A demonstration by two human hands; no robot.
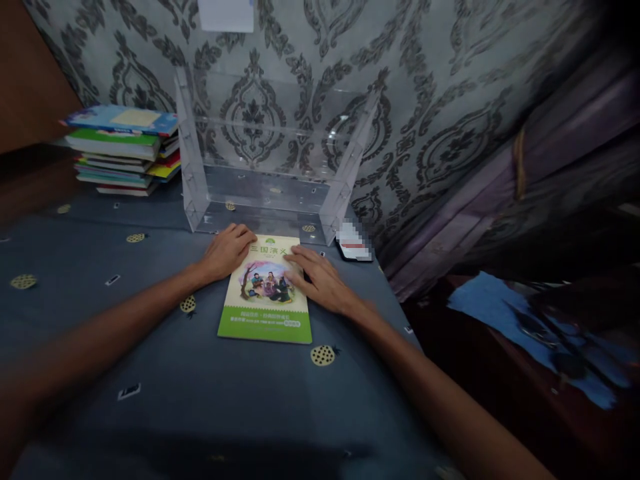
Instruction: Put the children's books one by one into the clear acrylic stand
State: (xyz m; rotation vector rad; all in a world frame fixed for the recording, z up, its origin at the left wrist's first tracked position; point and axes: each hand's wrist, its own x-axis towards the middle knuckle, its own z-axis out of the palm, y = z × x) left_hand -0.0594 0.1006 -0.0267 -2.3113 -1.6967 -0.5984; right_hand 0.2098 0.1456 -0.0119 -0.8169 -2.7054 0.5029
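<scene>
A paperback book (265, 293) with a cream and green cover and a painted scene of figures lies flat on the dark blue tablecloth (240, 407). My left hand (229, 251) rests at its upper left edge, fingers stretched onto the cover corner and not wrapped around the book. On the opposite side, my right hand (320, 277) lies open, with fingers and thumb spread over the cover's right edge. Directly beyond the book stands a clear plastic rack (193, 160) with shelf levels; the wall pattern shows through it.
Several books (120, 150) are stacked at the back left, beside the rack. A phone-like object (355, 241), partly pixelated, lies right of the rack. The patterned wall (400, 40) closes off the back. A purple curtain (480, 193) hangs right; blue cloth (500, 310) lies below.
</scene>
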